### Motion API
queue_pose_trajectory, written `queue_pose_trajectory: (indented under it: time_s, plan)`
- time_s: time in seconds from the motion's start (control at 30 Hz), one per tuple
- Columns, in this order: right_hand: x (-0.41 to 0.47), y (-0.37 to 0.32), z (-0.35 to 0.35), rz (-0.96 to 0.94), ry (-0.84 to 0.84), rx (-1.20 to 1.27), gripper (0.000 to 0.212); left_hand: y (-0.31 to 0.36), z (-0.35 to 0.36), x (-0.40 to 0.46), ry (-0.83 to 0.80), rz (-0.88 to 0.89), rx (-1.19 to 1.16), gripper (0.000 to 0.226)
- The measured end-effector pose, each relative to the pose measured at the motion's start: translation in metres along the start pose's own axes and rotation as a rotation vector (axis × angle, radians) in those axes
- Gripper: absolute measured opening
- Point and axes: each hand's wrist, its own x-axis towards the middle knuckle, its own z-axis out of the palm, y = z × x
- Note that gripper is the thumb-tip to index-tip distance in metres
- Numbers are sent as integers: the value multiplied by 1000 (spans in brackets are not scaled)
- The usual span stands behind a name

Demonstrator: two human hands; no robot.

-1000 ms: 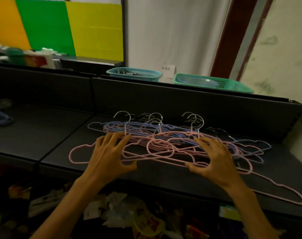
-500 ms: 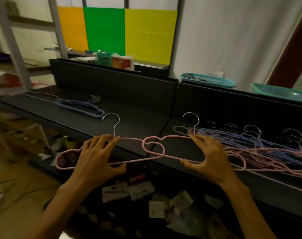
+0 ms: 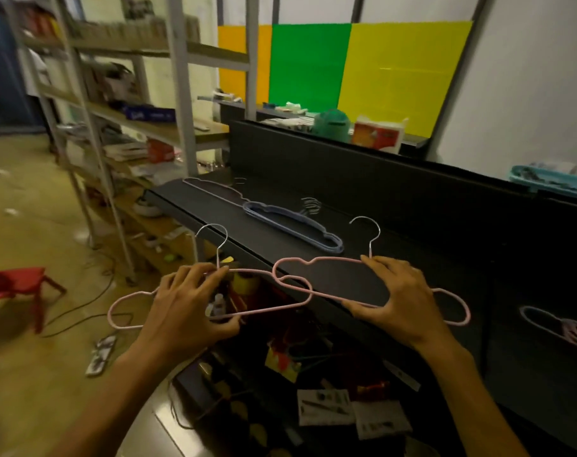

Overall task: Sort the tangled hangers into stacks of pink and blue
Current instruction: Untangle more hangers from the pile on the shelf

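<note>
My left hand (image 3: 185, 308) grips a pink hanger (image 3: 122, 311) by its middle, its metal hook pointing up, held off the front edge of the black shelf (image 3: 396, 268). My right hand (image 3: 399, 305) grips a second pink hanger (image 3: 320, 262) above the shelf; its left end overlaps the first hanger's right end. A stack of blue hangers (image 3: 293, 225) lies on the shelf beyond my hands. A single pink hanger (image 3: 211, 189) lies at the shelf's far left end. The edge of the tangled pile (image 3: 570, 328) shows at the right border.
A black back wall (image 3: 379, 179) runs behind the shelf. Metal racking (image 3: 181, 94) with clutter stands to the left. A red stool (image 3: 20, 285) and cables are on the floor. A teal basket (image 3: 551, 179) sits on the back wall. Boxes fill the space under the shelf.
Both hands lifted a pink hanger each out of the tangled pile and carried them left along the shelf. The view swung left; the pile is now at the right border.
</note>
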Motion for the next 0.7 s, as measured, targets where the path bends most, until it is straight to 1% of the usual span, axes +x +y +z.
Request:
queue_pose_trajectory:
  time_s: [0.13,0.27,0.4,0.57,0.7]
  plan:
    - [61,-36,41,-1,-3,60,93,-67,15,34,-33,-21,18,87]
    - [121,-68,77,29,9,81,89,-127,20,83,-46,5,38,84]
    - [181,-93,101,58,-9,52,95,-180,24,140,-58,36,50,85]
    - [230,-105,122,125,25,24,99,-225,41,200,-88,69,16,91]
    - [258,-112,131,206,58,2,89,-252,55,249,-138,117,-47,98]
